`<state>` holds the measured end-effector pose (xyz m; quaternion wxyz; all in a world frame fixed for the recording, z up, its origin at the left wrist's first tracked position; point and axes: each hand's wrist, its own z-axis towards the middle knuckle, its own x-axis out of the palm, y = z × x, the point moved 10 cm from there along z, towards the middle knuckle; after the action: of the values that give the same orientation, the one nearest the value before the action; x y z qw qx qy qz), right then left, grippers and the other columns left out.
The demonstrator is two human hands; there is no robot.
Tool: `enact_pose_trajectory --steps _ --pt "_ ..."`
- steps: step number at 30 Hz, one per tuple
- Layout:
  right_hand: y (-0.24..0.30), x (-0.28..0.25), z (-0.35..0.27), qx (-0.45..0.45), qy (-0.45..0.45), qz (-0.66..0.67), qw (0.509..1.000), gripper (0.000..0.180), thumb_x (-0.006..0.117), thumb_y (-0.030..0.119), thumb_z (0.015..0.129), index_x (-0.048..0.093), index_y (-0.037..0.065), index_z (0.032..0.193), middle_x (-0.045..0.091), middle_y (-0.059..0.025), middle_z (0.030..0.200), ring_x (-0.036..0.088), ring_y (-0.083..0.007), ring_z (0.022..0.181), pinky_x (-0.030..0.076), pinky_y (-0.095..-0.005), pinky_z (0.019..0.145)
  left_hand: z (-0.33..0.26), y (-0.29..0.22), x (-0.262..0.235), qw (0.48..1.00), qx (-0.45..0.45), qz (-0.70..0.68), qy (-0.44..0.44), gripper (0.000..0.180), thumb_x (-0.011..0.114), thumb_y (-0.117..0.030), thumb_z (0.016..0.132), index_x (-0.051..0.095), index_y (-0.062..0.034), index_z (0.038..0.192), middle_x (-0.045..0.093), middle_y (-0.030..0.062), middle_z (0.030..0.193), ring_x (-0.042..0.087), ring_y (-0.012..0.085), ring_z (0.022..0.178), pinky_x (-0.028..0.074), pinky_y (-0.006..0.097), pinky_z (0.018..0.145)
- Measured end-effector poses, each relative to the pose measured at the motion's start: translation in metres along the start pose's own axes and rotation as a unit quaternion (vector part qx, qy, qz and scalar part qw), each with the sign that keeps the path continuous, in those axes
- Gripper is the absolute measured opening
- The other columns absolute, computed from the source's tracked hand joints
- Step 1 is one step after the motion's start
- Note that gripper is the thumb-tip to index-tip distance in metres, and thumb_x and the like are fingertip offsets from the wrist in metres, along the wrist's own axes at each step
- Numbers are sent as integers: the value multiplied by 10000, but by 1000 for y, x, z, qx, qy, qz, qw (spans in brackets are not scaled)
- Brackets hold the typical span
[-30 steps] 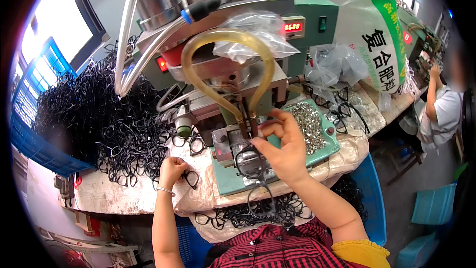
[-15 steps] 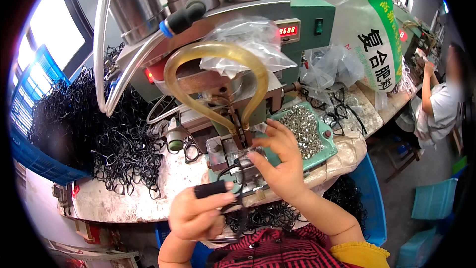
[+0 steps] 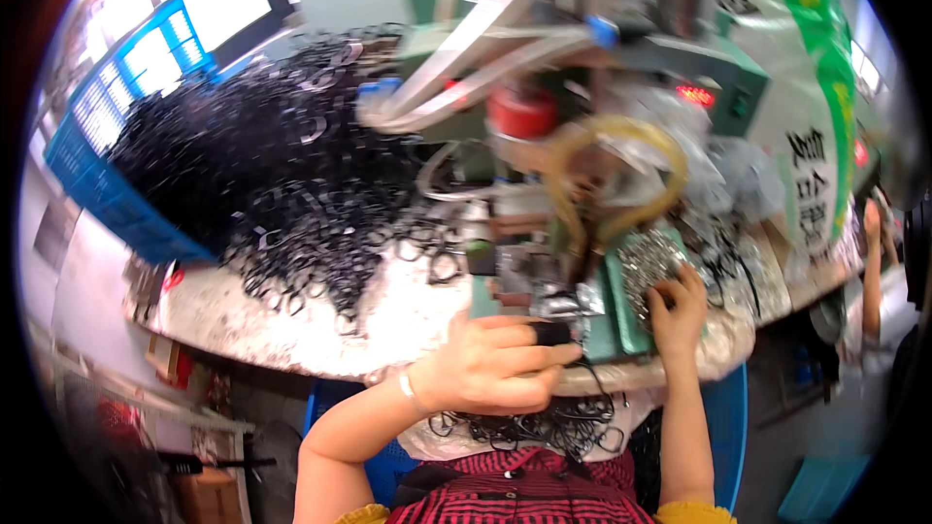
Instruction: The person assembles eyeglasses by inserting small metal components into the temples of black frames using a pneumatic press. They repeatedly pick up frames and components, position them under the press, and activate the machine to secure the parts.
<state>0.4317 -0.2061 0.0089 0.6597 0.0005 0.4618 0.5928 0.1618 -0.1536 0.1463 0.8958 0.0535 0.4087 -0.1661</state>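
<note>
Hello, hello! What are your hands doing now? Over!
Left hand closed around a black handle. Right hand fingers in the tray of small silver parts. Black rings heaped on the left.

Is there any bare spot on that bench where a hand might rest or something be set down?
The pale bench top is bare in a strip along its near edge, between the pile of black rings and the left hand. It's crowded around the machine, where the right hand reaches the tray of small metal parts.
</note>
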Motion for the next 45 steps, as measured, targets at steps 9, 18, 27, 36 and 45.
enact_pose_trajectory --steps 9,18,27,36,45 --pt "29 2 2 -51 33 -69 996 92 712 37 766 686 -14 838 570 -279 1286 469 -433 1298 388 -482 1068 -104 -2 -49 884 -299 243 -263 144 702 -35 834 658 -4 968 708 156 1060 681 289 899 535 398 884" --pt "45 1 20 -39 -18 6 999 71 643 43 856 684 6 900 686 -150 964 643 -345 923 498 -413 828 -157 223 -49 772 -504 379 -78 109 768 -172 721 713 -93 771 641 90 917 581 303 934 481 412 809" --pt "-55 -37 -33 238 -81 348 903 184 652 47 928 686 -32 1090 699 -53 1020 630 -127 942 486 -249 859 -271 230 7 712 -647 271 -6 202 775 -267 781 760 -65 795 643 113 862 630 322 886 509 437 764" --pt "-6 20 -1 238 -43 408 880 159 700 37 892 717 1 1045 701 -37 993 616 -92 890 484 -227 797 -266 166 -13 648 -545 -198 -494 117 627 -164 979 604 -49 986 566 2 768 516 91 627 414 226 566" --pt "124 4 21 -41 35 356 933 176 697 10 779 693 5 955 688 -82 893 653 -199 886 497 -316 818 -267 156 11 684 -534 -245 -432 98 592 -108 995 517 -51 1021 582 37 899 628 126 719 555 271 666"
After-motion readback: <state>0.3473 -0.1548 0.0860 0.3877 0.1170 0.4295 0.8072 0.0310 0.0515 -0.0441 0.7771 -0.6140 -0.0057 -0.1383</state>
